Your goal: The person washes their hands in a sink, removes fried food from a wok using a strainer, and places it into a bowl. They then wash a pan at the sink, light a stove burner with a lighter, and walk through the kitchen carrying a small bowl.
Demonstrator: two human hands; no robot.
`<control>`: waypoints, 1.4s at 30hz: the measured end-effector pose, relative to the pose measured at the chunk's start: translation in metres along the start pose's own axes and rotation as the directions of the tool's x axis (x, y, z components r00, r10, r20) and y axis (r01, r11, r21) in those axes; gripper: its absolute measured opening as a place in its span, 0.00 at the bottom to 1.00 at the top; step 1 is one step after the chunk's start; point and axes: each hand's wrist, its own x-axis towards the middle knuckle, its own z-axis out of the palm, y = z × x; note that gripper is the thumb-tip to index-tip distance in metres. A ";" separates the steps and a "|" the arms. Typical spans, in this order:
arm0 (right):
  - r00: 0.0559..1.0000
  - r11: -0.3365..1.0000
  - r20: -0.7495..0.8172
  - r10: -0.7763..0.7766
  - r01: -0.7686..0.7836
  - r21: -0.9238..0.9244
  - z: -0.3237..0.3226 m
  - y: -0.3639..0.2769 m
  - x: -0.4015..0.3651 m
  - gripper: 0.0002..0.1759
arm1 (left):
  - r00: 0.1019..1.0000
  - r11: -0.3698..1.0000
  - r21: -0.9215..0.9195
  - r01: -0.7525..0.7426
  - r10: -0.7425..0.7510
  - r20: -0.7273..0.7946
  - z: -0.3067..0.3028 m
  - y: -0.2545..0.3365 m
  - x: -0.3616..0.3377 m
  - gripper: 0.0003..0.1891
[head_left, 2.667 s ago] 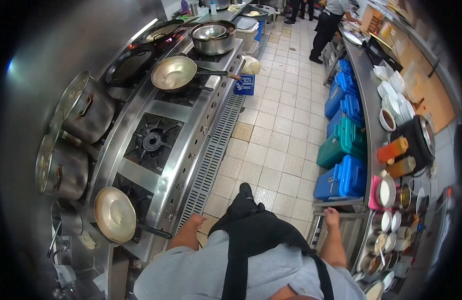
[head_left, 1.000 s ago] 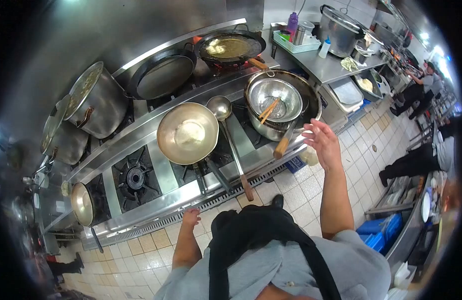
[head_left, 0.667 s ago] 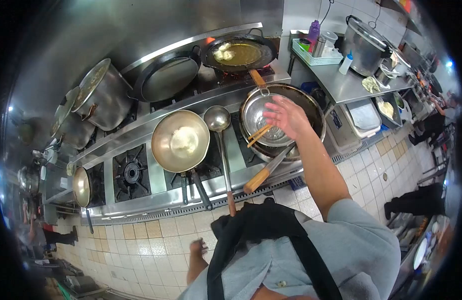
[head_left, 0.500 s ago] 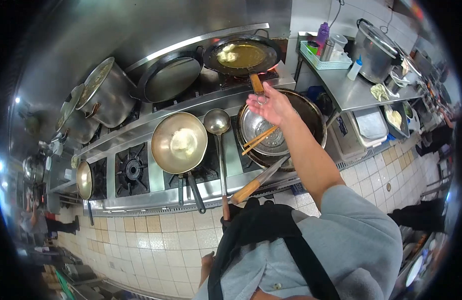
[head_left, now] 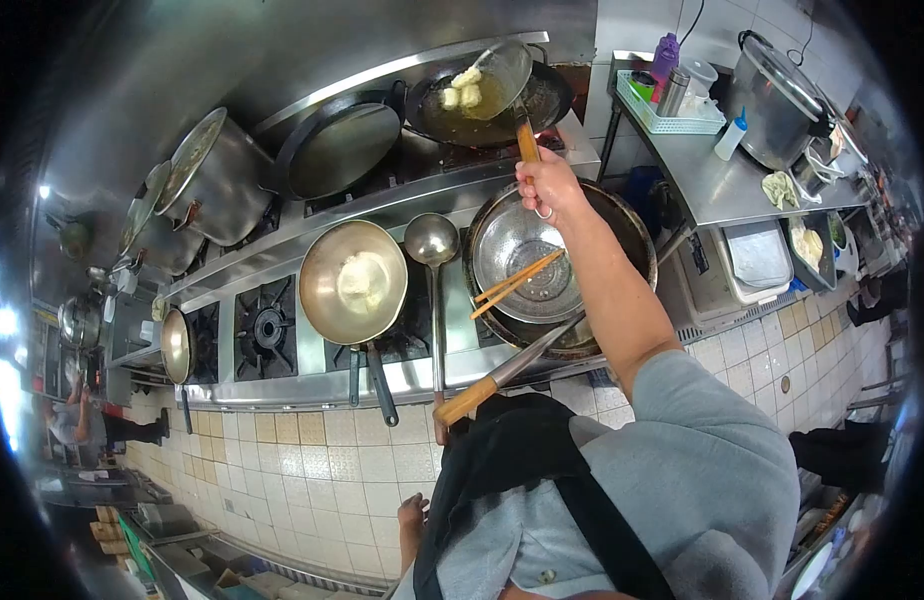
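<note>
My right hand [head_left: 550, 187] is closed around the wooden handle of a wire skimmer [head_left: 507, 68]. The skimmer's round mesh is over the wok of oil [head_left: 552, 100] at the back burner. Pale, puffy food pieces [head_left: 462, 95] are in the wok beside the mesh. Below my right forearm sits a metal colander [head_left: 517, 250] with wooden chopsticks [head_left: 517, 283] lying across it, in a large dark pan [head_left: 637, 240]. My left hand [head_left: 414, 512] hangs low at my side over the floor, fingers loosely bent and apart, with nothing visible in it.
A brass-coloured pan [head_left: 327, 285], a long ladle [head_left: 432, 240] and a wooden-handled tool [head_left: 467, 402] lie along the stove front. Another dark wok [head_left: 347, 155] and tall pots [head_left: 222, 190] stand at back left. A steel side table [head_left: 702, 185] holds bottles and a big pot.
My right hand has gone from open beside the skimmer handle to gripping it. The skimmer's mesh has risen and tilted up in the wok, and the food pieces show beside it.
</note>
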 end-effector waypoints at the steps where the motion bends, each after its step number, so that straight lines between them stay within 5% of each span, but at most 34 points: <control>1: 0.999 0.993 -0.013 -0.033 0.031 -0.111 -0.002 -0.004 -0.007 0.18 | 1.000 1.000 0.015 0.008 -0.007 -0.017 0.007 0.015 -0.015 0.24; 2: 0.999 0.989 -0.014 -0.052 0.050 -0.137 -0.001 -0.011 -0.020 0.27 | 0.999 0.999 0.029 0.016 -0.015 -0.034 0.012 0.026 -0.025 0.25; 6: 0.988 0.927 -0.039 -0.152 0.129 -0.353 -0.017 -0.022 -0.033 0.32 | 0.998 0.997 0.068 0.043 -0.041 -0.038 0.018 0.047 -0.027 0.24; 11: 0.959 0.878 -0.058 -0.277 0.228 -0.421 -0.029 -0.042 -0.055 0.33 | 0.985 0.899 0.403 -0.172 0.150 0.087 0.022 0.067 -0.023 0.24; 18: 0.958 0.893 -0.112 -0.263 0.198 -0.404 -0.035 -0.048 -0.057 0.32 | 0.981 0.867 0.459 -0.193 0.171 0.090 0.029 0.073 -0.025 0.23; 25: 0.996 0.936 -0.047 -0.079 0.058 -0.346 -0.027 -0.018 -0.035 0.06 | 0.983 0.890 0.417 -0.184 0.163 0.087 0.025 0.051 -0.021 0.23; 28: 0.999 0.995 0.042 0.011 -0.007 -0.104 -0.020 -0.005 -0.022 0.11 | 0.982 0.900 0.394 -0.187 0.159 0.103 0.021 0.032 -0.012 0.23; 32: 0.995 0.998 0.092 0.035 -0.031 -0.051 -0.015 0.003 -0.020 0.11 | 0.975 0.924 0.317 -0.214 0.183 0.126 0.016 0.008 -0.013 0.23; 35: 0.991 0.997 0.130 0.033 -0.023 -0.079 -0.013 0.000 -0.030 0.14 | 0.972 0.915 0.334 -0.224 0.186 0.141 0.011 0.000 -0.018 0.23; 37: 0.988 0.978 0.147 0.038 -0.007 -0.209 -0.010 -0.005 -0.041 0.25 | 0.971 0.895 0.383 -0.228 0.181 0.155 0.013 0.003 -0.023 0.23; 41: 0.992 0.956 0.124 -0.030 0.065 -0.286 -0.005 -0.007 -0.058 0.26 | 0.981 0.910 0.371 -0.184 0.143 0.133 0.016 0.004 -0.024 0.23; 42: 0.993 0.901 0.120 -0.013 0.064 -0.430 -0.003 -0.012 -0.065 0.30 | 0.982 0.912 0.371 -0.177 0.138 0.131 0.017 0.006 -0.023 0.23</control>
